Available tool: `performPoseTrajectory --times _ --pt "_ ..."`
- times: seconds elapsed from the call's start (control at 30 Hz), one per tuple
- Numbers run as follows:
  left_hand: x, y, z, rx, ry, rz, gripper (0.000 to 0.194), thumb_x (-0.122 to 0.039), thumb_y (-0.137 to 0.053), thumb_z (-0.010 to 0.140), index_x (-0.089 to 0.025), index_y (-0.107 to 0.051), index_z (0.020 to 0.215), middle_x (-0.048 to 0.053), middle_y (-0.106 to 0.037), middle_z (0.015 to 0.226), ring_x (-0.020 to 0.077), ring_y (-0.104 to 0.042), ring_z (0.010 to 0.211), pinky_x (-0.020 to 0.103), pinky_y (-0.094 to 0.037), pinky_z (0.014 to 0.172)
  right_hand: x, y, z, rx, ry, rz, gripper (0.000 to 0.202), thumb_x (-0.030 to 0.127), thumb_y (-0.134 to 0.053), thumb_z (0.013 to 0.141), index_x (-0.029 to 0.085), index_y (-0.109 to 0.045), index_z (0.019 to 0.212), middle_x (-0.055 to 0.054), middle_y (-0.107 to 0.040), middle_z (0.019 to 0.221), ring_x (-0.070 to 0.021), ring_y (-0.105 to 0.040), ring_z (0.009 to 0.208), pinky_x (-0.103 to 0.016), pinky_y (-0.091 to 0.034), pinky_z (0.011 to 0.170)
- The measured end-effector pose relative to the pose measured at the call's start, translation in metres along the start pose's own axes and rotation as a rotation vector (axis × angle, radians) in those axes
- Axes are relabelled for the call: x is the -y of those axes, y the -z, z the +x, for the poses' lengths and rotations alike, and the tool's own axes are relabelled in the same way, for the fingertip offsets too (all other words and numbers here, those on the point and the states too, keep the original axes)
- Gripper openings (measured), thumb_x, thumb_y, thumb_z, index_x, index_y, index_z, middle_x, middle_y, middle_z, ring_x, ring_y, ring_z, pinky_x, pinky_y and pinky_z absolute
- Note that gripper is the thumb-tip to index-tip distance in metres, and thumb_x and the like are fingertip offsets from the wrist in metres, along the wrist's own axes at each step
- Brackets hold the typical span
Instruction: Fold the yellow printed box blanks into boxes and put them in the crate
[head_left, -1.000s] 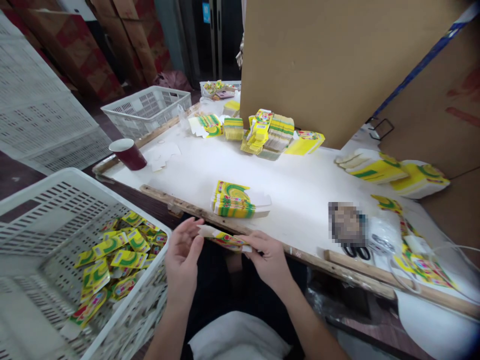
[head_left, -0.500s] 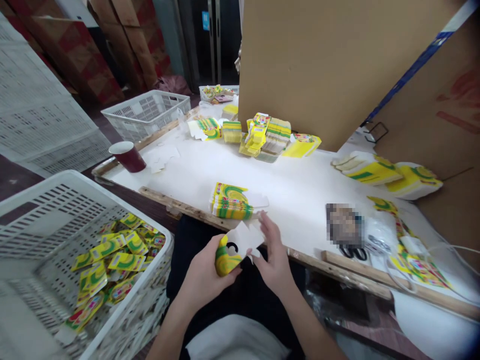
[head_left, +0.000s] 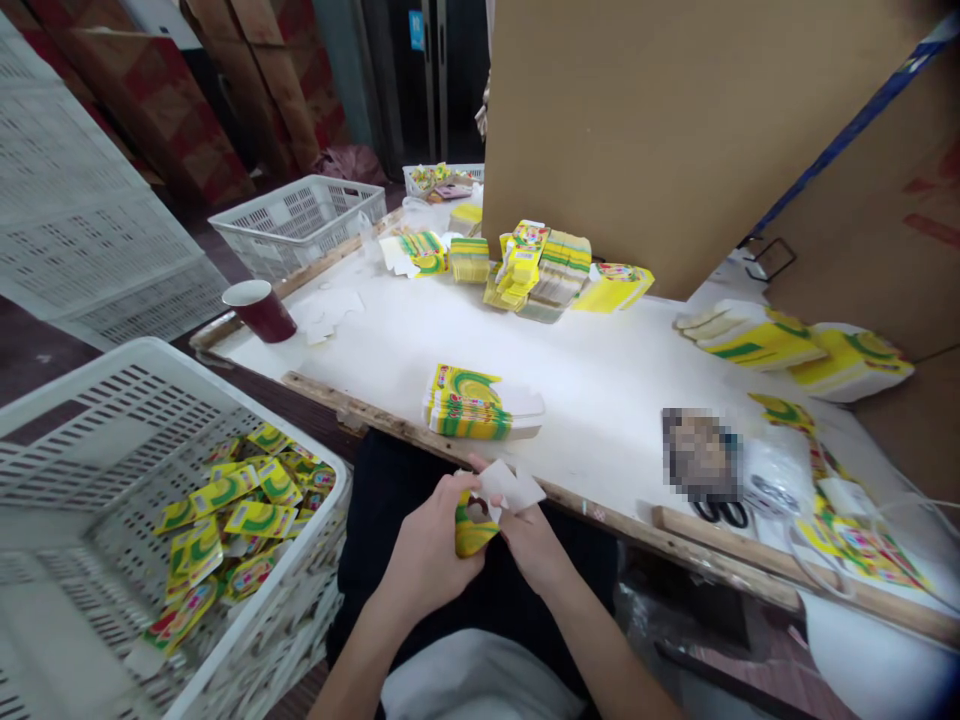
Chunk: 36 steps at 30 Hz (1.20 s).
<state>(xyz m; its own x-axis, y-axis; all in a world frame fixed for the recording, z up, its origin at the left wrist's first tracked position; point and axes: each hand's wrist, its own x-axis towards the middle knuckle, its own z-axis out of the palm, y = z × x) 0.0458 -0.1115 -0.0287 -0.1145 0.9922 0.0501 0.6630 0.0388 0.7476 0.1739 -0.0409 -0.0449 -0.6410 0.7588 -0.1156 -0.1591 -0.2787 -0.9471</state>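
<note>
While a small carton (head_left: 474,538) is held above the person's lap, just off the near edge of the table (head_left: 600,370), its body is enclosed by the left hand (head_left: 429,535), which is clamped around it. The printed yellow-and-green side is turned toward the viewer, and the opened mouth is tipped upward. White end flaps (head_left: 517,487) are spread from the mouth toward the upper right. The long axis is strongly foreshortened, so its exact slant cannot be told. The right hand (head_left: 531,540) is set against the flaps with its fingers bent; whether it is clamped on them cannot be told. A dark patch is seen inside the mouth, too small to be identified.

On the table just beyond the hands, a stack of flat cartons (head_left: 469,405) is laid with its long axis running left to right, white ends pointing right. At the left, a large white basket (head_left: 261,592) is shown partly filled with loose yellow-and-green packs (head_left: 223,490), heaped at various angles toward its right side. A second basket (head_left: 300,240) is placed beyond the table's left edge. Small colourful pieces (head_left: 435,176) are contained in a shallow white tray (head_left: 412,182) at the far end. A maroon cup (head_left: 268,318) is tilted in view near the left corner, its white interior exposed.
</note>
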Motion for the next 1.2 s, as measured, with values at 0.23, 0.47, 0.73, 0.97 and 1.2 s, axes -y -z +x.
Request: performPoseTrajectory --times 0.23,0.47,0.73,0.97,1.2 --pt "0.008 -0.003 0.001 -0.125 0.050 -0.105 0.062 -0.015 -0.059 0.066 -0.019 -0.030 0.120 0.012 -0.049 0.116 0.0217 -0.060 0.097 0.036 -0.050 0.081 0.007 0.001 -0.003 0.077 0.372 -0.685 0.048 0.004 -0.047 0.079 0.025 -0.061 0.120 -0.008 -0.052 0.135 -0.0198 -0.051 0.123 -0.037 -0.039 0.104" --pt "0.011 0.012 -0.001 -0.174 0.034 0.083 0.044 -0.018 -0.063 0.066 -0.021 -0.049 0.107 0.006 -0.058 0.102 0.0231 -0.057 0.097 0.039 -0.048 0.085 0.007 0.014 0.003 0.074 0.395 -0.807 0.047 0.011 -0.056 0.079 0.020 -0.058 0.125 -0.015 -0.049 0.136 -0.0255 -0.048 0.125 -0.042 -0.042 0.102" --pt "0.013 0.023 -0.001 -0.120 -0.028 0.090 0.043 -0.026 -0.069 0.066 -0.021 -0.056 0.107 0.006 -0.065 0.101 0.0217 -0.062 0.094 0.036 -0.050 0.084 0.029 0.024 0.004 0.316 0.339 -0.919 0.035 0.011 -0.060 0.079 0.022 -0.067 0.111 -0.012 -0.051 0.134 -0.0246 -0.049 0.124 -0.040 -0.041 0.102" --pt "0.015 0.021 0.004 -0.151 -0.044 0.095 0.048 -0.017 -0.065 0.064 -0.021 -0.055 0.111 0.006 -0.065 0.106 0.0225 -0.060 0.098 0.038 -0.048 0.088 0.028 0.016 0.014 0.185 0.320 -0.789 0.033 0.014 -0.069 0.072 0.022 -0.071 0.104 -0.010 -0.060 0.120 -0.0251 -0.059 0.110 -0.039 -0.046 0.095" --pt "0.014 0.027 0.006 -0.154 0.025 0.076 0.049 -0.022 -0.068 0.064 -0.021 -0.055 0.112 0.007 -0.065 0.107 0.0231 -0.060 0.100 0.038 -0.048 0.089 0.016 0.007 0.023 0.131 0.263 -0.660 0.039 0.013 -0.061 0.076 0.023 -0.065 0.114 -0.012 -0.056 0.127 -0.0264 -0.054 0.118 -0.044 -0.043 0.099"
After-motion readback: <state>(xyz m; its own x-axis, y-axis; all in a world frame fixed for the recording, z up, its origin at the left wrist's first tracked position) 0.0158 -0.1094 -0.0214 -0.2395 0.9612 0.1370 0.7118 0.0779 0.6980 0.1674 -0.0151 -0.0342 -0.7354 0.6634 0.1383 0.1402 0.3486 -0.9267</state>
